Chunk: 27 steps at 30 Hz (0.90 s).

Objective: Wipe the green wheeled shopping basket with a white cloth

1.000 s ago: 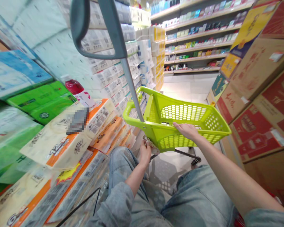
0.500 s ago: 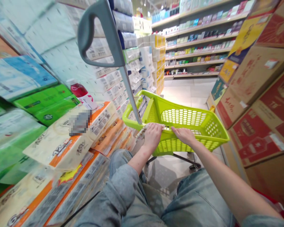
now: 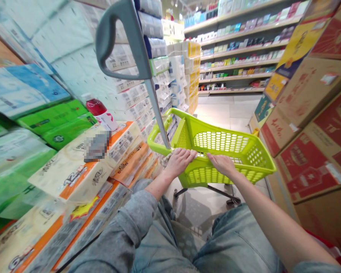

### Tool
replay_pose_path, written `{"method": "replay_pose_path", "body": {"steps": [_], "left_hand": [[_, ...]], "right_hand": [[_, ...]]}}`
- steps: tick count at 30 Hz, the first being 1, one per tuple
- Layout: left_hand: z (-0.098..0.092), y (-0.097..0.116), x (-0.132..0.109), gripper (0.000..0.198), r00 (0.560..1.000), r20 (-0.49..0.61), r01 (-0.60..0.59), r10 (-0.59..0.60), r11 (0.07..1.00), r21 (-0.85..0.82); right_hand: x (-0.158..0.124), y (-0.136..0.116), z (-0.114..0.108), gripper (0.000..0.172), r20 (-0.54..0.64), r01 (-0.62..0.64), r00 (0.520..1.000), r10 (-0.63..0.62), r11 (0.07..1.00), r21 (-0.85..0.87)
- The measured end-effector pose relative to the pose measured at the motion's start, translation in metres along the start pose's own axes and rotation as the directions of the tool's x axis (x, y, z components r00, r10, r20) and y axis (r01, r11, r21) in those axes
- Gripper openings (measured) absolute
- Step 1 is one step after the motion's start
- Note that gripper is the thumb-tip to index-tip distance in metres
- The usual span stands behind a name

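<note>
A lime-green wheeled shopping basket (image 3: pixel 244 151) stands on the aisle floor in front of my knees. My left hand (image 3: pixel 179 161) lies on its near rim by the pole, fingers stretched flat. A pale scrap of cloth (image 3: pixel 164 162) shows just beside the heel of that hand. My right hand (image 3: pixel 222 163) rests on the same rim a little to the right, fingers flat and holding nothing. The basket's grey pull handle (image 3: pixel 122 41) rises on a thin pole (image 3: pixel 158 113) up past my view.
Stacked tissue packs (image 3: pixel 74 170) fill the left side, with a red-capped bottle (image 3: pixel 99 112) lying on them. Red and brown cartons (image 3: pixel 309 125) wall the right. Shelves of goods (image 3: pixel 238 49) cross the far end of the tiled aisle (image 3: pixel 227 110).
My left hand came up from under the basket, where it clutched the cloth, onto the near rim and slid slightly left. The right hand stayed on the rim.
</note>
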<state>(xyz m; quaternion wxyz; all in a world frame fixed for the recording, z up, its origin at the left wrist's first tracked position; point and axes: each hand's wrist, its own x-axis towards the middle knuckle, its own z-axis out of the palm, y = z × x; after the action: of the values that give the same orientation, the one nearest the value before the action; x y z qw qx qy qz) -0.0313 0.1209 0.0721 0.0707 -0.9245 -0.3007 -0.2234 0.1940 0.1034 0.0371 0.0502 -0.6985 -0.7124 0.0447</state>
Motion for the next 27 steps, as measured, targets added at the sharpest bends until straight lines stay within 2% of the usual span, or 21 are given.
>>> {"method": "replay_pose_path", "body": {"steps": [6, 10, 15, 17, 24, 27], "left_hand": [[-0.013, -0.011, -0.009, 0.028, 0.991, -0.071, 0.090, -0.109, 0.967, -0.240], [-0.013, -0.010, -0.006, 0.020, 0.974, -0.094, 0.164, -0.208, 0.922, -0.350], [-0.008, -0.005, 0.006, 0.022, 0.938, -0.129, 0.237, -0.322, 0.866, -0.439], [-0.005, -0.003, 0.012, 0.023, 0.926, -0.145, 0.259, -0.348, 0.867, -0.426], [0.002, -0.002, 0.033, 0.020, 0.931, -0.154, 0.290, -0.330, 0.928, -0.235], [0.005, -0.001, 0.036, 0.022, 0.926, -0.151, 0.310, -0.347, 0.924, -0.223]], "right_hand": [[-0.002, -0.005, 0.001, 0.073, -0.016, 0.014, 1.000, -0.015, 1.000, -0.026], [-0.004, -0.006, 0.001, 0.074, -0.019, 0.013, 1.000, -0.013, 1.000, -0.028], [-0.004, -0.007, 0.003, 0.074, -0.037, 0.016, 0.999, -0.017, 0.999, -0.034], [-0.004, -0.007, 0.004, 0.075, -0.043, 0.013, 0.999, -0.015, 0.999, -0.040], [-0.004, -0.006, 0.006, 0.075, -0.064, 0.003, 0.998, -0.006, 0.999, -0.039], [-0.004, -0.006, 0.006, 0.075, -0.076, 0.007, 0.997, -0.010, 0.999, -0.046]]}}
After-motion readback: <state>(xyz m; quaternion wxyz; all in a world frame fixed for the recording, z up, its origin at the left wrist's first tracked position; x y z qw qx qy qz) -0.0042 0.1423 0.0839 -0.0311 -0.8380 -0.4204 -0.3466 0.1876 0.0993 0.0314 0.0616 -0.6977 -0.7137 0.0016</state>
